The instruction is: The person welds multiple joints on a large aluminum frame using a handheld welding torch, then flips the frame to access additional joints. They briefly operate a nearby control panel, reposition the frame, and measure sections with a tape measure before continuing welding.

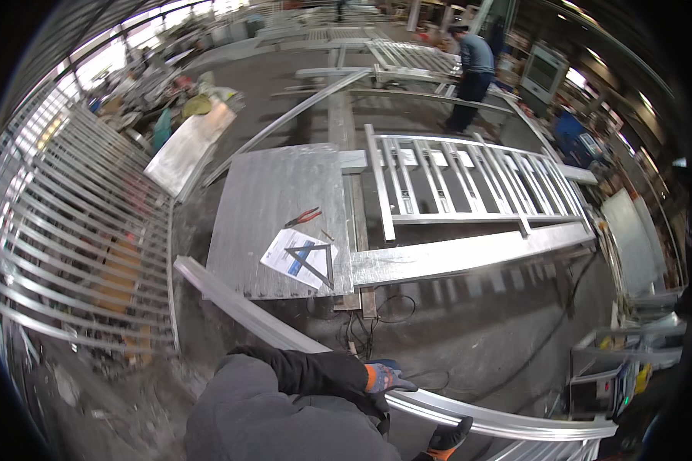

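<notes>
Here the grey-and-orange-gloved left hand point(388, 378) and black-and-orange-gloved right hand point(448, 439) have fingers wrapped round a long, ribbed silver metal profile point(507, 420) near mid-length, probably balancing its ends.

Dull, faintly streaked metal across the grey tabletop point(273, 180); on it, matt white paper for the sheet point(278, 253), red plastic on the pliers point(307, 217). Right of the tabletop, shiny metal along the flat beam point(438, 257). In front of the tabletop, satin, grooved metal in the long profile point(254, 315); matt dark cloth in the sleeve point(315, 370).
</notes>
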The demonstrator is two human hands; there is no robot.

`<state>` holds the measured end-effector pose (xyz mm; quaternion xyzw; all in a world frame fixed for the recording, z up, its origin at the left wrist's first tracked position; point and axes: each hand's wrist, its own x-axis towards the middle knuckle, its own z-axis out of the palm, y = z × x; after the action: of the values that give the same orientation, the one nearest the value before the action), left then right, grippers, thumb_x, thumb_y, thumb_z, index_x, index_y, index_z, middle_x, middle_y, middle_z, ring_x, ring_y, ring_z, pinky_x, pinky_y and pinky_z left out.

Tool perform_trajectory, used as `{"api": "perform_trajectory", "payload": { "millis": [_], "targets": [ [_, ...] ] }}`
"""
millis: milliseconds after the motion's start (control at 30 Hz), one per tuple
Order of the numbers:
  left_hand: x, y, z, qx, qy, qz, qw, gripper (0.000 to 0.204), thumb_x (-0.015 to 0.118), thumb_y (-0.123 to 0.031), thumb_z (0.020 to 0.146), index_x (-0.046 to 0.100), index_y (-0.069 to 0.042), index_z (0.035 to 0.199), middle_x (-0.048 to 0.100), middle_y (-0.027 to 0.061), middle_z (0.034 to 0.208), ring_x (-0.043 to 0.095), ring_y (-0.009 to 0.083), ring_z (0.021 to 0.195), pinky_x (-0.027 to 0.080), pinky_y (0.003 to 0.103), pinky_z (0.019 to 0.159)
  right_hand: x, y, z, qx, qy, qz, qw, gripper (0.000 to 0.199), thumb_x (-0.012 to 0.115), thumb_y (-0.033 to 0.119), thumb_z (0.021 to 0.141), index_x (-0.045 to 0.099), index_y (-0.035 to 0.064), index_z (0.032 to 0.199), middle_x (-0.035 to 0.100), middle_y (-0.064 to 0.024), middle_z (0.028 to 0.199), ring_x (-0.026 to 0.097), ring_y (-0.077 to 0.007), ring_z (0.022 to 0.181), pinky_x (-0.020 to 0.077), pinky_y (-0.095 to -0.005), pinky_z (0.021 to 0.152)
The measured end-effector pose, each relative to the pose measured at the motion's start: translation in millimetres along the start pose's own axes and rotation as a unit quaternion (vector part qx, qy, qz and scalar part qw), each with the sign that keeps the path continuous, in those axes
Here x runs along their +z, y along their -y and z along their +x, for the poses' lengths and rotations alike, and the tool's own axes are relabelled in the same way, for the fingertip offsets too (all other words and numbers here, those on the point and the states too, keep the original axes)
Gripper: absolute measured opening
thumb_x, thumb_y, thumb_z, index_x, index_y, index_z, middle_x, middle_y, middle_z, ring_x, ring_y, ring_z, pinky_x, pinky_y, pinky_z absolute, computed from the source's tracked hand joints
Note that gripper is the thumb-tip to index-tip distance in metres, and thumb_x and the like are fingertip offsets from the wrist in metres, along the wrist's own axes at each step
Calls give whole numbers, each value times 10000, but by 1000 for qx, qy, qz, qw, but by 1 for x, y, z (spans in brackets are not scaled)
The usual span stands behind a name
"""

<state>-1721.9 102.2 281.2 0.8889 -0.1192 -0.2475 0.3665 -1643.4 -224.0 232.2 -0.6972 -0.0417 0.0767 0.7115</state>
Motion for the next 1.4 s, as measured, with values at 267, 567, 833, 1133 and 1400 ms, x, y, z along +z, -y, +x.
{"api": "perform_trajectory", "payload": {
  "millis": [267,567,833,1133,1400],
  "targets": [
    [-65,20,194,-27,-68,-70,995,866,797,-411,792,381,-341,1549,523,209,1403,528,435,1298,439,450,1065,-56,-27,239,63,38,158,985,364,615,289,1003,612,76,1299,599,-71,1295,534,-232,1226,456,-433,1059],
    [-223,47,421,-111,-83,20,990,913,767,-347,803,293,-337,1583,475,250,1423,521,432,1283,439,472,1053,-95,-30,563,61,115,-7,992,448,618,374,981,575,99,1332,601,-69,1314,553,-236,1222,416,-416,1064],
    [-347,87,570,-63,-192,-29,979,876,830,-304,720,455,-216,1506,561,236,1260,577,432,1154,486,472,970,-105,0,856,220,-71,201,952,394,693,444,965,659,52,950,570,-11,769,540,-136,646,464,-301,591],
    [-410,177,732,-230,-127,-42,964,1054,883,-290,656,337,-252,1557,513,254,1372,536,463,1251,456,504,1067,-36,-67,1071,289,-12,128,949,523,839,331,853,632,-100,1063,677,-138,938,671,-257,798,578,-402,708],
    [-434,227,793,-336,-67,-54,938,1088,889,-270,605,334,-209,1540,538,245,1377,557,446,1240,479,496,1052,19,-157,1179,346,44,-215,912,833,825,536,799,608,-183,1160,699,-229,1100,681,-321,1022,546,-421,895]
  ]
}}
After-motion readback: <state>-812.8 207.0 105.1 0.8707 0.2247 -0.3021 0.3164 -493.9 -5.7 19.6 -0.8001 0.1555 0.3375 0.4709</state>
